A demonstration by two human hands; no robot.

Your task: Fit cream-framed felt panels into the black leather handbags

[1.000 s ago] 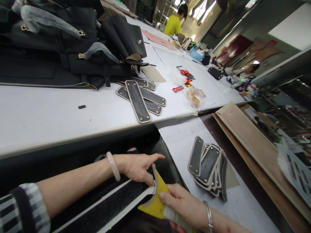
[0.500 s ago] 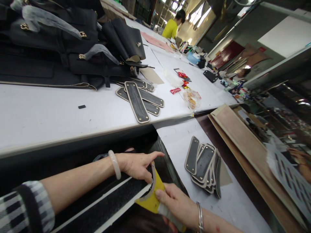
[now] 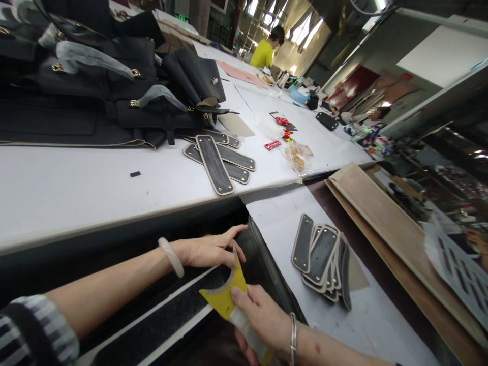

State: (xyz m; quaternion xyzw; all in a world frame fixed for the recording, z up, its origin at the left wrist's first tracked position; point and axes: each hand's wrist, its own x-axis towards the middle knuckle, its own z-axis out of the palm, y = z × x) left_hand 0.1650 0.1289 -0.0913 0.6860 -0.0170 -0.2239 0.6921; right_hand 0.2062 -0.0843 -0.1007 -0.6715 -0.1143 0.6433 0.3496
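Observation:
In my right hand (image 3: pixel 263 315) is a yellow scraper (image 3: pixel 224 299) with a concave curved edge and a grey wrapped handle, my thumb lying on its face. My left hand (image 3: pixel 209 250) has its fingers spread close to the scraper's upper tip; I cannot tell whether they touch. Beneath both hands runs a long black strip with white edges (image 3: pixel 163 320), slanting down to the left. Its far end is partly hidden by the hand and scraper.
Black bags (image 3: pixel 114 91) with wrapped handles cover the table's far left. Dark panels with pale borders and studs (image 3: pixel 215 165) lie at its edge. More such panels (image 3: pixel 320 254) are stacked on the right-hand surface. Boards (image 3: pixel 381 223) lean at right. A person in yellow (image 3: pixel 262 53) works far back.
The scraper and my right hand have moved a little to the left, away from the strip's far end. My left hand has shifted slightly left, its fingers spreading.

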